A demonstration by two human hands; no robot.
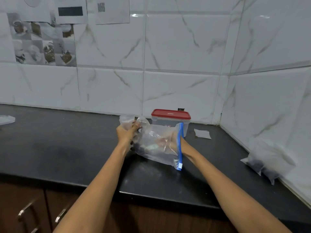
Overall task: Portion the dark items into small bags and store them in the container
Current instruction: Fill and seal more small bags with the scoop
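Dark items [142,149], small rounded lumps, sit low in the large clear plastic zip bag with a blue slider strip [159,145], which hangs just above the middle of the black stone bench [67,148]. That bench runs along white marble-patterned wall tiles [185,56] into a corner at the right. Both hands are on the bags. The right hand [170,140] is pushed in through the zip bag's open blue-edged mouth; seen only through the film, how its fingers lie cannot be told. The left hand [128,132] grips a small crumpled clear plastic bag [129,121] against the big bag's far end, fingers curled round it. Just behind them, near the bench's back edge, stands a translucent rectangular container with its red lid [170,114] on. Against the right-hand wall leans a filled clear bag holding dark pieces [262,163]. A flat empty small clear bag [202,134] lies right of the container, well apart from the hands. Another clear bag [6,119] lies at the bench's left edge.
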